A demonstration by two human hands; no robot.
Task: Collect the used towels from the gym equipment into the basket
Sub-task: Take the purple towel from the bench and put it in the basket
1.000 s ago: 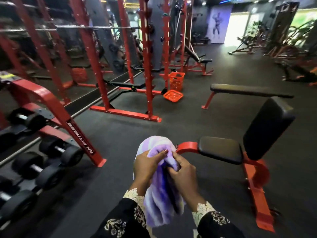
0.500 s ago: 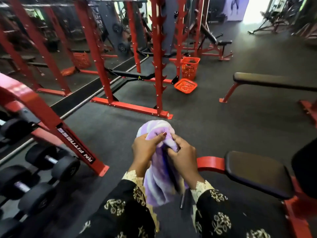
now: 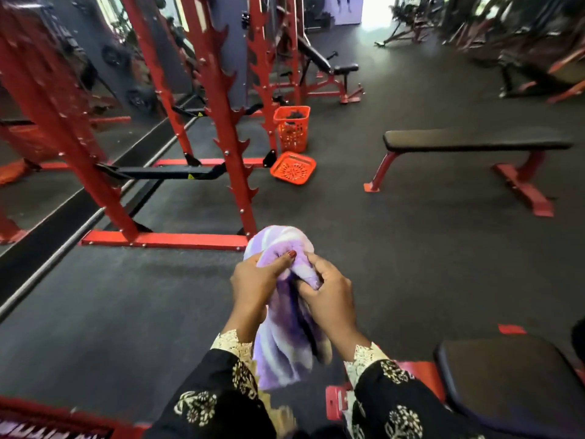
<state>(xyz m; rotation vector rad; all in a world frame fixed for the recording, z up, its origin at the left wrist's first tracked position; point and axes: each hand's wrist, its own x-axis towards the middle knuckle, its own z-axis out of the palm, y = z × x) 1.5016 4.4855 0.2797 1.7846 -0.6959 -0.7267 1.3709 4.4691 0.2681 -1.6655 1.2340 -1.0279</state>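
Observation:
A purple and white striped towel (image 3: 281,337) hangs bunched in front of me. My left hand (image 3: 253,285) grips its upper left part, thumb pressed into the cloth. My right hand (image 3: 329,296) grips it from the right, fingers curled into the folds. Farther ahead on the floor stands an orange mesh basket (image 3: 292,129) with something dark inside, beside the red rack. Its orange lid (image 3: 293,168) lies flat on the floor just in front of it.
A red squat rack (image 3: 218,99) with a floor bar (image 3: 164,239) stands left and ahead. A flat black bench (image 3: 474,141) is at right. A black seat pad (image 3: 512,381) on a red frame sits at lower right. Dark rubber floor (image 3: 364,236) runs between me and the basket.
I have moved forward: the basket and rack appear nearer, the dumbbell rack has slid out of view at left. Both hands keep the same grip on the towel.

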